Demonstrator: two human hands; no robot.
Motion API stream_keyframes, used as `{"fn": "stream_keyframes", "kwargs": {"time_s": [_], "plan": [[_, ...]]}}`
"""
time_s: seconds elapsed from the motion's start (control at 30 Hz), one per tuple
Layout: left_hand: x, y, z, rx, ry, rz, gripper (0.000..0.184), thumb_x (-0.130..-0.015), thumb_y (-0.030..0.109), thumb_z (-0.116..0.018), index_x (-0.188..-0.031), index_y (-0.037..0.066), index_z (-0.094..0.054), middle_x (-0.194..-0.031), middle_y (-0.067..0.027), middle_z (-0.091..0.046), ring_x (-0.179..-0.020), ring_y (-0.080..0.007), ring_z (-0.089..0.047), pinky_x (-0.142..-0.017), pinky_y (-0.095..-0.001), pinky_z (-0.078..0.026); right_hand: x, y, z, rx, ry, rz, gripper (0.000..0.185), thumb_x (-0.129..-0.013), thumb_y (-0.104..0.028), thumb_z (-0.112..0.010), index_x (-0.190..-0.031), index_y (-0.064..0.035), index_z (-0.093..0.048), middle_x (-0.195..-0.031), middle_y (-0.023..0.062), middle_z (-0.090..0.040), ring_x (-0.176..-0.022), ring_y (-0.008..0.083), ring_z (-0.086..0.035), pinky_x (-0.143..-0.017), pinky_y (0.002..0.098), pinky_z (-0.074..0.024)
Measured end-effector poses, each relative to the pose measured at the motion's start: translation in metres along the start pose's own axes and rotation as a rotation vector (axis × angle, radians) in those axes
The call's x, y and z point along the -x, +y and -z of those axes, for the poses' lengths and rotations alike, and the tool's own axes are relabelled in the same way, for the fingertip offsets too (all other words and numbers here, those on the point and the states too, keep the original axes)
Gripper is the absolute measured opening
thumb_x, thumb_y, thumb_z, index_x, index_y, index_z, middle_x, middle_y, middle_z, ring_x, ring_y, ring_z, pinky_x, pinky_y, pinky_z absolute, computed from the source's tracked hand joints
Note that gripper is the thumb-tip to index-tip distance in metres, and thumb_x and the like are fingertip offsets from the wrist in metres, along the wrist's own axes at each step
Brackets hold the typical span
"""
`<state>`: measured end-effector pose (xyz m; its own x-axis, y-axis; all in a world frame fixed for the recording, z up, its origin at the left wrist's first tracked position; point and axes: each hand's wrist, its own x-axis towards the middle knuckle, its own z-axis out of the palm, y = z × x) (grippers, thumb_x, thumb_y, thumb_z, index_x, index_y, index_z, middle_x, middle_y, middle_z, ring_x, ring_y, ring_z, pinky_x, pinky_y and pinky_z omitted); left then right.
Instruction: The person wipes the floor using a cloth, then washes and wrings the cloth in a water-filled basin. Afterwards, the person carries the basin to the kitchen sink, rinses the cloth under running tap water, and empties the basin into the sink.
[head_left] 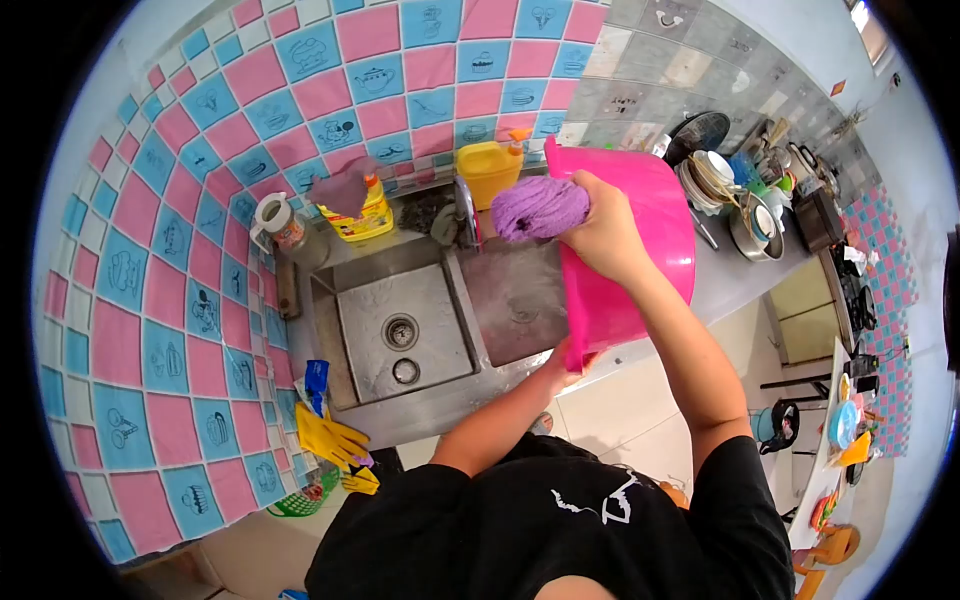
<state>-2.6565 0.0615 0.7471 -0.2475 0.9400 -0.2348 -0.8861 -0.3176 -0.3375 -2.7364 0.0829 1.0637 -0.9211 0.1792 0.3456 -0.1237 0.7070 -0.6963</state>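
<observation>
A bright pink plastic basin [650, 240] is tipped on its side over the right sink bowl and the counter, its opening towards the left. My left hand [572, 368] grips its near rim; most of those fingers are hidden by the basin. In my right hand [612, 228] is a bunched purple cloth [540, 208], at the basin's far part. Behind the cloth stand the faucet [466, 210] and a yellow pump bottle [488, 172]. Below the cloth, the right sink bowl [515, 300] looks wet and cloudy.
The left sink bowl [360, 310] has a drain. A yellow detergent bottle [362, 218] and a jug [285, 222] stand behind it. Yellow rubber gloves [330, 436] hang at the counter's left front. Stacked bowls [708, 178] and a pot [755, 230] sit right of the basin.
</observation>
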Motion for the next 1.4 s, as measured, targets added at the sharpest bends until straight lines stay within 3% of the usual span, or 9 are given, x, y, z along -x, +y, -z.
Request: {"fn": "stream_keyframes", "kwargs": {"time_s": [0.27,0.4,0.5,0.63,0.97,1.1,1.17,1.2,1.4], "plan": [[0.016,0.006,0.0,-0.054,0.07,-0.105,0.031,-0.081,0.01,-0.053,-0.109,-0.005,-0.05,-0.109,-0.0177,-0.056,-0.105,-0.029,-0.055,-0.094,-0.0395,-0.045,0.006,0.0,0.003,-0.018,-0.019,0.005,0.024,-0.064,-0.011,-0.068,-0.08,0.0,-0.055,-0.074,0.0206,-0.059,-0.076,0.0374,-0.059,-0.065,0.0381,-0.0457],[0.031,0.054,0.017,-0.128,-0.14,-0.006,0.031,-0.079,0.006,-0.05,-0.108,-0.003,-0.049,-0.111,-0.0168,-0.055,-0.104,-0.0283,-0.055,-0.09,-0.0389,-0.048,0.028,0.017,0.043,-0.169,0.137,-0.035,0.022,-0.065,-0.007,-0.068,-0.084,-0.0011,-0.058,-0.072,0.0066,-0.062,-0.067,0.0165,-0.059,-0.062,0.0301,-0.0456],[0.063,0.084,-0.027,-0.246,0.263,-0.274,0.031,-0.078,0.005,-0.05,-0.109,-0.001,-0.049,-0.106,-0.0132,-0.056,-0.093,-0.0267,-0.058,-0.081,-0.0428,-0.05,0.062,0.045,0.065,-0.384,0.397,-0.319,0.013,-0.066,0.0,-0.067,-0.075,-0.0039,-0.058,-0.068,-0.0022,-0.055,-0.052,0.0057,-0.046,-0.045,0.0205,-0.034],[0.092,0.116,-0.055,-0.798,0.36,-0.671,0.035,-0.074,-0.002,-0.047,-0.109,0.003,-0.048,-0.098,-0.0105,-0.056,-0.088,-0.0241,-0.058,-0.077,-0.0397,-0.05,0.123,0.136,0.057,-0.46,0.538,-0.564,0.011,-0.068,0.0,-0.066,-0.074,-0.0051,-0.058,-0.063,-0.0012,-0.053,-0.051,0.0084,-0.047,-0.045,0.0226,-0.0332],[0.093,0.166,-0.038,-1.009,0.552,-0.871,0.031,-0.071,-0.004,-0.056,-0.1,0.003,-0.05,-0.085,-0.0061,-0.058,-0.074,-0.0169,-0.057,-0.066,-0.0313,-0.047,0.196,0.216,-0.038,-0.541,0.575,-0.822,0.017,-0.067,-0.006,-0.065,-0.082,-0.0026,-0.059,-0.066,0.0013,-0.055,-0.053,0.0099,-0.05,-0.047,0.0256,-0.0394],[0.097,0.175,-0.031,-1.03,0.499,-0.898,0.031,-0.073,-0.004,-0.057,-0.102,0.004,-0.05,-0.088,-0.0062,-0.058,-0.077,-0.0167,-0.057,-0.068,-0.0312,-0.047,0.199,0.209,-0.064,-0.306,0.502,-0.846,0.024,-0.064,-0.004,-0.064,-0.086,0.0027,-0.058,-0.079,0.0098,-0.058,-0.068,0.0183,-0.057,-0.059,0.0303,-0.0455],[0.099,0.179,-0.027,-1.042,0.485,-0.884,0.031,-0.073,-0.003,-0.057,-0.103,0.004,-0.05,-0.089,-0.0061,-0.058,-0.078,-0.0166,-0.057,-0.069,-0.0312,-0.047,0.199,0.197,-0.086,0.664,0.754,-0.489,0.032,-0.062,-0.004,-0.063,-0.093,0.0035,-0.057,-0.107,0.0205,-0.051,-0.097,0.0282,-0.053,-0.08,0.0357,-0.0437],[0.099,0.181,-0.026,-1.049,0.471,-0.876,0.031,-0.074,-0.003,-0.056,-0.103,0.004,-0.05,-0.09,-0.006,-0.058,-0.079,-0.0165,-0.057,-0.069,-0.0312,-0.047,0.195,0.18,-0.091,0.451,0.665,-0.623,0.043,-0.062,-0.001,-0.061,-0.105,0.0012,-0.055,-0.124,0.0229,-0.038,-0.115,0.0338,-0.039,-0.095,0.0389,-0.0346],[0.112,0.195,-0.012,-1.023,0.396,-0.72,0.031,-0.077,-0.001,-0.057,-0.107,0.005,-0.051,-0.098,-0.0043,-0.058,-0.088,-0.018,-0.056,-0.077,-0.0323,-0.047,0.178,0.155,-0.143,0.045,0.476,-0.541,0.057,-0.061,0.006,-0.056,-0.117,-0.0026,-0.05,-0.112,0.0198,-0.049,-0.104,0.0346,-0.049,-0.091,0.0372,-0.0395]]}}
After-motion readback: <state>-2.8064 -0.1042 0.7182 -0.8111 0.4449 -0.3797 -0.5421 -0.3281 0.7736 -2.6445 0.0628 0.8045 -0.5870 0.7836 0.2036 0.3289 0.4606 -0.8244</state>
